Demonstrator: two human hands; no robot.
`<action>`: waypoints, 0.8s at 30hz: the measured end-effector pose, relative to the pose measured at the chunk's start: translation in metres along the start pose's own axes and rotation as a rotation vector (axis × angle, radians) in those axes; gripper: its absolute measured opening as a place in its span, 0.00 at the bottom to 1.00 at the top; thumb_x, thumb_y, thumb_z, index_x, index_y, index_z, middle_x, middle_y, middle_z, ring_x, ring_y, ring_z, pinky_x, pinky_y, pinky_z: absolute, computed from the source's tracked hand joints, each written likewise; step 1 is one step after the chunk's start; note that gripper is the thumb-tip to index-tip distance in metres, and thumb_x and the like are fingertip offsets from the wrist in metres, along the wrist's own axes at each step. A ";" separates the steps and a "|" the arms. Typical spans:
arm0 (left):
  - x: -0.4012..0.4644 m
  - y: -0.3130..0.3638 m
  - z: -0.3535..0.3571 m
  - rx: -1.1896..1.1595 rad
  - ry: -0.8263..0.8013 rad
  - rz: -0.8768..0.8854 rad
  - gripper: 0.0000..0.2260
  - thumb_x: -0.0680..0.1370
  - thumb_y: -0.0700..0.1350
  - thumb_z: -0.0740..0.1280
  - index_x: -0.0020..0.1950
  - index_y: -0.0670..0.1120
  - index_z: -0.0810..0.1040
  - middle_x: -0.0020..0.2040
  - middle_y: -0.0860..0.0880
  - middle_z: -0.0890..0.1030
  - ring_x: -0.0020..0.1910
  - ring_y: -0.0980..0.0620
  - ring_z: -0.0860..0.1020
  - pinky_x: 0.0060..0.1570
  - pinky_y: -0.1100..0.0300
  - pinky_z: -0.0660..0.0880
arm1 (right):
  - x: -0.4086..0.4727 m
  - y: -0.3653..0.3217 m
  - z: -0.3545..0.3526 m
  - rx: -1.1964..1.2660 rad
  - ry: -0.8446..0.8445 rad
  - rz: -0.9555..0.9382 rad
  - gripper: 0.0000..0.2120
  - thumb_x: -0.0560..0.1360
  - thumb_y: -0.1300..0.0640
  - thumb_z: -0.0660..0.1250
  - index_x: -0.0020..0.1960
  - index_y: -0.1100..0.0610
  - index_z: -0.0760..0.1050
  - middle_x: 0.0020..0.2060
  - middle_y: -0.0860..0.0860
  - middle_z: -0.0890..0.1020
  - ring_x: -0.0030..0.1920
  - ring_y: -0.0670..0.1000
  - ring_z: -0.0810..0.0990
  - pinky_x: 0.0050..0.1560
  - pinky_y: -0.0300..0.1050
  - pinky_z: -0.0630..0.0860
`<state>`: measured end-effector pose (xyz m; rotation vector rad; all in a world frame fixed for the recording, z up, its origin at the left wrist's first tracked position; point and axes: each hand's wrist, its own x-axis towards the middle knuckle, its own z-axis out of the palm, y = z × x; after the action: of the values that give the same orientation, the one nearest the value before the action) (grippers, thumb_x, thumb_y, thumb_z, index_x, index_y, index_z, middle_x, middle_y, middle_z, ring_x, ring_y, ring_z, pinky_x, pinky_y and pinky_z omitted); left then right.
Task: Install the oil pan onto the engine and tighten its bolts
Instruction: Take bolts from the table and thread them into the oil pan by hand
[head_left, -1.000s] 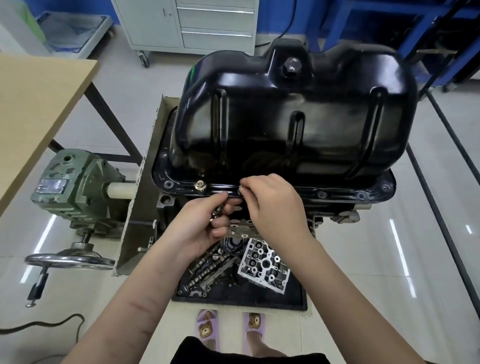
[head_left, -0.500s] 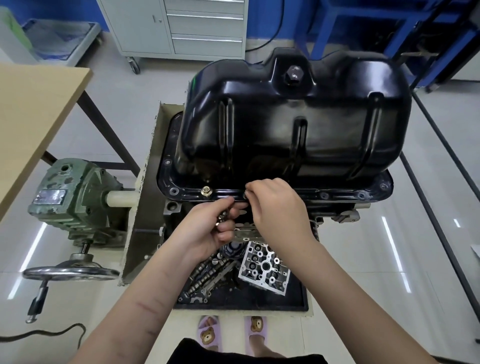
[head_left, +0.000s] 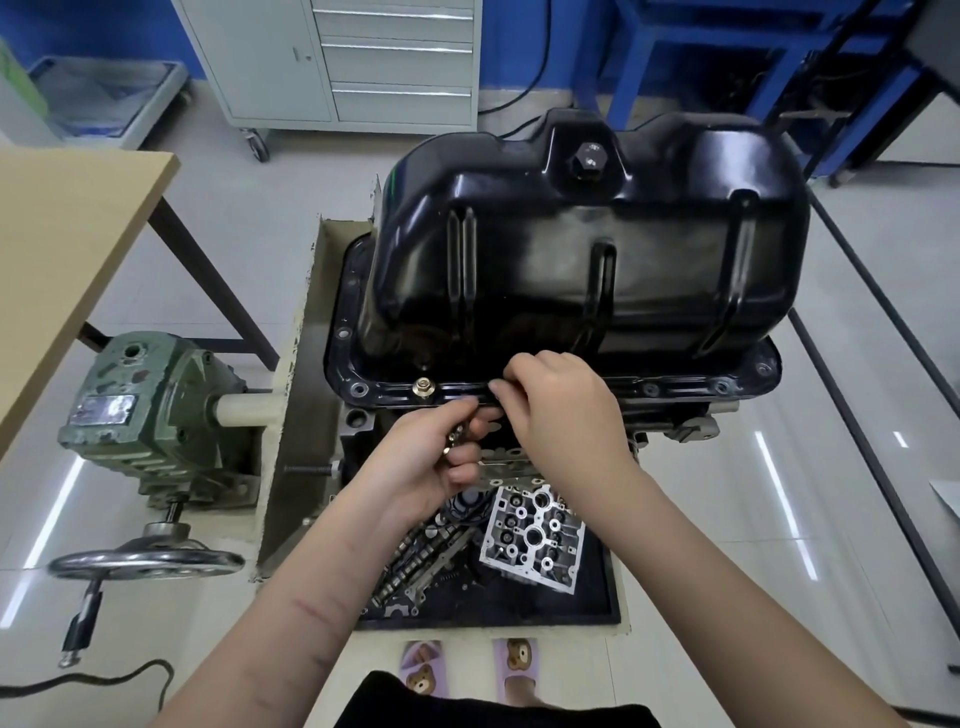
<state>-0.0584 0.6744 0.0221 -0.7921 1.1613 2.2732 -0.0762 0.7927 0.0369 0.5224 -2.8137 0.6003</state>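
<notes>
The black oil pan (head_left: 597, 249) lies upside down on the engine (head_left: 691, 423), its flange along the near edge. One brass bolt (head_left: 423, 388) stands in the flange at the left. My left hand (head_left: 431, 467) is curled round several loose bolts (head_left: 457, 439) just below the flange. My right hand (head_left: 561, 410) reaches over it, fingertips pinching at a flange hole right of the brass bolt; what they pinch is hidden.
A green gearbox (head_left: 150, 415) with a handwheel (head_left: 145, 561) sits left of the engine stand. A black tray (head_left: 597, 597) below holds a cylinder head part (head_left: 535, 540) and camshafts. A wooden table (head_left: 62, 249) is at left, a grey drawer cabinet (head_left: 363, 57) behind.
Both hands stay at the same spot on the flange; the view has shifted slightly. My right fingertips have worked a little at the hole.
</notes>
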 end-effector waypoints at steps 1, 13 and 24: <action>0.000 0.000 0.000 0.002 0.001 0.001 0.11 0.80 0.41 0.58 0.42 0.38 0.74 0.22 0.52 0.70 0.16 0.60 0.61 0.15 0.71 0.57 | -0.001 -0.002 0.000 0.011 0.012 -0.005 0.07 0.73 0.60 0.68 0.41 0.65 0.78 0.35 0.58 0.79 0.40 0.59 0.77 0.34 0.46 0.70; -0.001 0.001 -0.004 0.001 -0.014 -0.027 0.11 0.79 0.42 0.58 0.42 0.38 0.75 0.23 0.52 0.70 0.16 0.60 0.61 0.14 0.71 0.56 | 0.007 0.000 -0.006 -0.080 -0.233 -0.023 0.11 0.79 0.57 0.56 0.58 0.57 0.73 0.53 0.52 0.75 0.57 0.51 0.70 0.53 0.41 0.66; -0.005 0.009 -0.013 -0.045 0.014 -0.047 0.12 0.80 0.43 0.57 0.45 0.37 0.75 0.23 0.52 0.69 0.16 0.61 0.60 0.13 0.70 0.57 | 0.005 -0.006 -0.008 0.046 -0.153 0.099 0.09 0.77 0.55 0.60 0.53 0.58 0.75 0.44 0.52 0.79 0.49 0.53 0.75 0.46 0.46 0.71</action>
<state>-0.0570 0.6577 0.0243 -0.8451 1.0891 2.2657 -0.0776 0.7897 0.0471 0.4584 -2.9915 0.6719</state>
